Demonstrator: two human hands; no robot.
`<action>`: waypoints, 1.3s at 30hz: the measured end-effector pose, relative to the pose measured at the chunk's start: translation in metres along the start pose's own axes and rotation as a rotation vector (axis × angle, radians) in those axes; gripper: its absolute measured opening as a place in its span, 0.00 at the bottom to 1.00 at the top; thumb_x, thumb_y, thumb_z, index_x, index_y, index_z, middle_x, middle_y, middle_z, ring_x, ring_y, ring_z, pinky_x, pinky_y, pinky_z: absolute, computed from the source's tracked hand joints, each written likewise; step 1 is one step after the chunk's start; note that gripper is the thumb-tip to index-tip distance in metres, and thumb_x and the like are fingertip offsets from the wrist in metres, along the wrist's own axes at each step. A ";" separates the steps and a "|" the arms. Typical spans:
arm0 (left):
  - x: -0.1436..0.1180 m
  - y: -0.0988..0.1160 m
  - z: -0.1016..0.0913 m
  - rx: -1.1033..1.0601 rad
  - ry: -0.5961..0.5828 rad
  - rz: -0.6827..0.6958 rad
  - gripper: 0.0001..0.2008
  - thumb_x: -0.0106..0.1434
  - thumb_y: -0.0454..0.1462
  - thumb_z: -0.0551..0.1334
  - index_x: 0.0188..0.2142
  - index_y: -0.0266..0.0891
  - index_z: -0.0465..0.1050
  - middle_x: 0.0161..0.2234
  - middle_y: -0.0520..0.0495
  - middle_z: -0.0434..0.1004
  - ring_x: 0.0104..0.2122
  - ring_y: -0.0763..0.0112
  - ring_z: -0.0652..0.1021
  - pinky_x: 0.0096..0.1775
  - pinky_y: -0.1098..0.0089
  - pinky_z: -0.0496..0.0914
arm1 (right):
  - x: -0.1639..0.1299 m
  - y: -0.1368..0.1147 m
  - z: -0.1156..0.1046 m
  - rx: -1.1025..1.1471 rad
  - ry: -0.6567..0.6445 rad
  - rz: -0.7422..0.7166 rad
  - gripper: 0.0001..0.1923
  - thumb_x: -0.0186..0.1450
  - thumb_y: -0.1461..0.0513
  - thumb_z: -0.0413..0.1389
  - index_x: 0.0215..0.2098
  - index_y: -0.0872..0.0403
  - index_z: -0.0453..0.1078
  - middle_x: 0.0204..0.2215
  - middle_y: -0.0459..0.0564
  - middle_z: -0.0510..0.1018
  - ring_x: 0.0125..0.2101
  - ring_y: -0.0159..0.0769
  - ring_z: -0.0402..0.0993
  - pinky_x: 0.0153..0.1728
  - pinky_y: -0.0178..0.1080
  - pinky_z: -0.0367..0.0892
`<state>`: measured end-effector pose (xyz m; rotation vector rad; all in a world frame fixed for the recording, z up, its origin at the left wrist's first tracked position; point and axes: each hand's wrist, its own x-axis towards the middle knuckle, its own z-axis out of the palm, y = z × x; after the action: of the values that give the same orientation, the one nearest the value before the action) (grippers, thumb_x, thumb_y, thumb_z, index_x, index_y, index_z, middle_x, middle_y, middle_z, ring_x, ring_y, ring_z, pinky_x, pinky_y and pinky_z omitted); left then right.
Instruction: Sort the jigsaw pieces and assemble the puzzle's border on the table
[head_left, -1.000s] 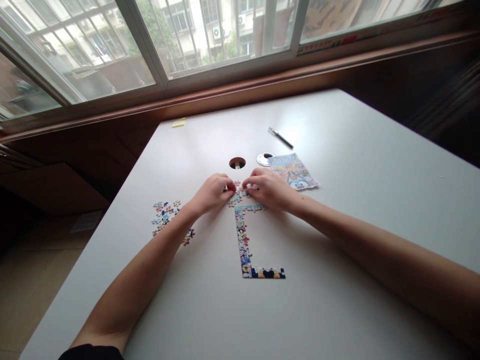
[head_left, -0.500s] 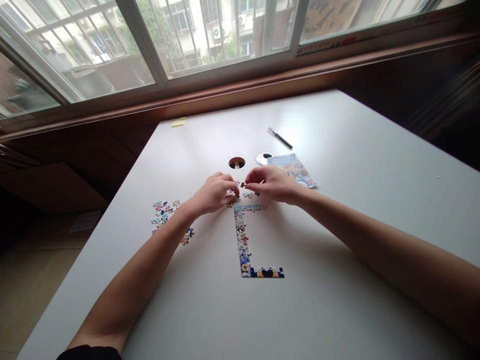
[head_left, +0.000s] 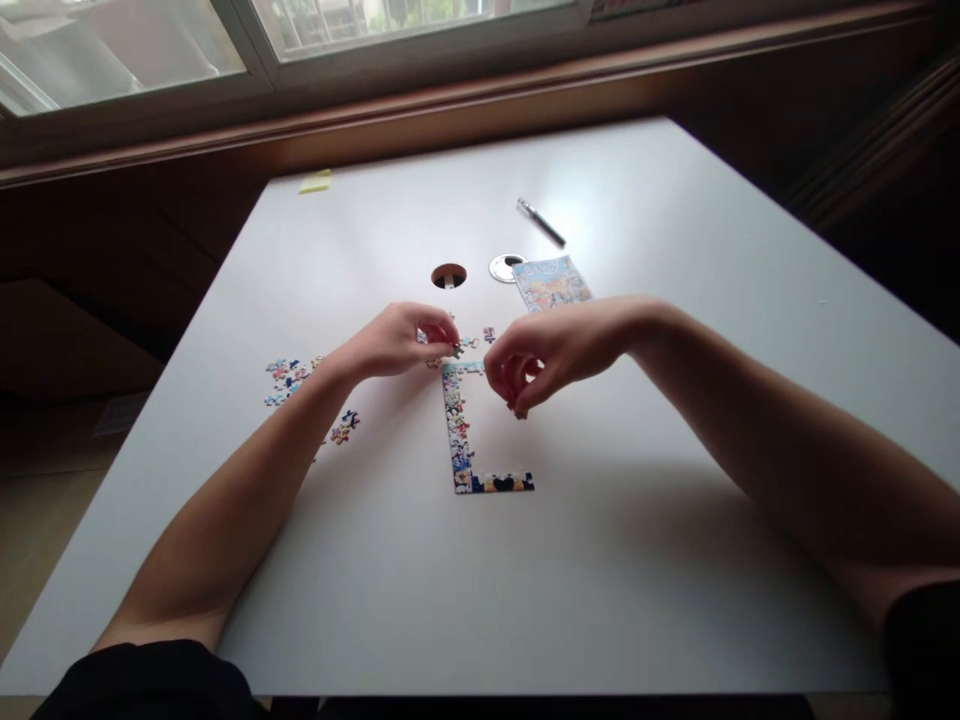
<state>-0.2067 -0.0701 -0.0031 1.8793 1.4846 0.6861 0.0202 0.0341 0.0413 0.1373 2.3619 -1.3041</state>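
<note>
We are working the top corner of the puzzle border [head_left: 459, 425]: our left hand [head_left: 394, 342] is pinching a loose piece [head_left: 455, 350] just beside that corner, while our right hand [head_left: 551, 352] is hovering curled, and whether it is holding anything we cannot tell. Next comes careful alignment, we judge. Bare tabletop [head_left: 675, 480] is lying right of the border, its edges well away.
</note>
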 end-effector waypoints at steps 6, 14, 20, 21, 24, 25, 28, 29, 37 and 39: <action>0.000 0.003 -0.002 0.079 0.046 -0.025 0.08 0.64 0.38 0.61 0.38 0.37 0.78 0.37 0.46 0.80 0.38 0.67 0.78 0.42 0.66 0.70 | 0.016 0.002 0.012 -0.191 0.145 -0.029 0.03 0.61 0.62 0.60 0.33 0.53 0.76 0.32 0.46 0.81 0.32 0.33 0.75 0.32 0.37 0.65; 0.004 -0.003 0.001 0.340 0.109 -0.117 0.08 0.63 0.39 0.62 0.35 0.40 0.81 0.45 0.42 0.75 0.52 0.55 0.70 0.57 0.54 0.63 | 0.039 0.049 -0.002 0.120 0.855 -0.018 0.10 0.60 0.57 0.62 0.37 0.53 0.77 0.33 0.51 0.82 0.35 0.38 0.77 0.37 0.43 0.72; 0.006 -0.005 0.010 0.394 0.175 -0.045 0.05 0.61 0.39 0.66 0.35 0.43 0.82 0.42 0.45 0.76 0.48 0.57 0.71 0.53 0.56 0.65 | 0.058 0.054 0.014 -0.252 0.978 -0.062 0.07 0.62 0.63 0.59 0.35 0.53 0.79 0.31 0.49 0.81 0.34 0.38 0.75 0.38 0.43 0.68; 0.005 -0.004 0.007 0.385 0.167 -0.033 0.06 0.62 0.39 0.65 0.35 0.42 0.82 0.41 0.45 0.76 0.46 0.59 0.72 0.52 0.58 0.66 | 0.058 0.054 0.016 -0.331 0.996 -0.085 0.08 0.63 0.63 0.58 0.37 0.52 0.80 0.33 0.50 0.82 0.36 0.39 0.75 0.41 0.44 0.68; -0.001 -0.001 -0.011 0.329 0.095 -0.033 0.09 0.65 0.40 0.62 0.37 0.41 0.80 0.40 0.46 0.78 0.41 0.65 0.75 0.46 0.64 0.69 | 0.054 0.057 0.013 -0.479 1.017 -0.104 0.10 0.67 0.62 0.56 0.42 0.51 0.79 0.39 0.53 0.81 0.43 0.44 0.73 0.47 0.47 0.65; -0.004 0.000 -0.017 0.320 0.059 -0.034 0.09 0.65 0.40 0.62 0.38 0.41 0.80 0.40 0.46 0.78 0.39 0.67 0.76 0.44 0.65 0.69 | 0.052 0.058 0.011 -0.496 0.992 -0.080 0.11 0.67 0.61 0.56 0.42 0.51 0.80 0.39 0.53 0.80 0.43 0.44 0.73 0.46 0.47 0.65; -0.010 0.002 -0.031 0.352 -0.048 -0.008 0.08 0.62 0.41 0.65 0.37 0.42 0.81 0.39 0.47 0.79 0.38 0.68 0.76 0.41 0.67 0.69 | 0.044 0.059 0.003 -0.505 0.869 0.042 0.09 0.64 0.61 0.58 0.38 0.53 0.80 0.38 0.54 0.78 0.39 0.43 0.72 0.41 0.45 0.66; -0.011 0.003 -0.031 0.363 -0.077 0.004 0.08 0.61 0.41 0.66 0.37 0.42 0.81 0.39 0.47 0.79 0.38 0.68 0.76 0.40 0.68 0.69 | 0.043 0.059 0.001 -0.507 0.838 0.076 0.08 0.63 0.61 0.58 0.36 0.53 0.80 0.38 0.54 0.78 0.38 0.42 0.72 0.40 0.45 0.66; -0.006 0.003 -0.015 0.410 -0.155 0.047 0.04 0.59 0.37 0.65 0.33 0.39 0.77 0.35 0.48 0.76 0.35 0.68 0.75 0.36 0.69 0.67 | 0.036 0.055 -0.002 -0.495 0.787 0.166 0.10 0.65 0.62 0.54 0.38 0.54 0.78 0.34 0.53 0.80 0.34 0.40 0.72 0.36 0.42 0.64; -0.007 0.002 -0.016 0.387 -0.148 0.035 0.04 0.58 0.36 0.65 0.33 0.38 0.75 0.34 0.48 0.76 0.34 0.69 0.75 0.35 0.68 0.67 | 0.031 0.054 -0.005 -0.472 0.732 0.138 0.12 0.66 0.62 0.52 0.39 0.52 0.78 0.34 0.51 0.81 0.35 0.40 0.73 0.37 0.42 0.63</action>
<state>-0.2186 -0.0742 0.0094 2.1936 1.5738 0.2777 0.0059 0.0640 -0.0116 0.7162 3.1189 -0.6508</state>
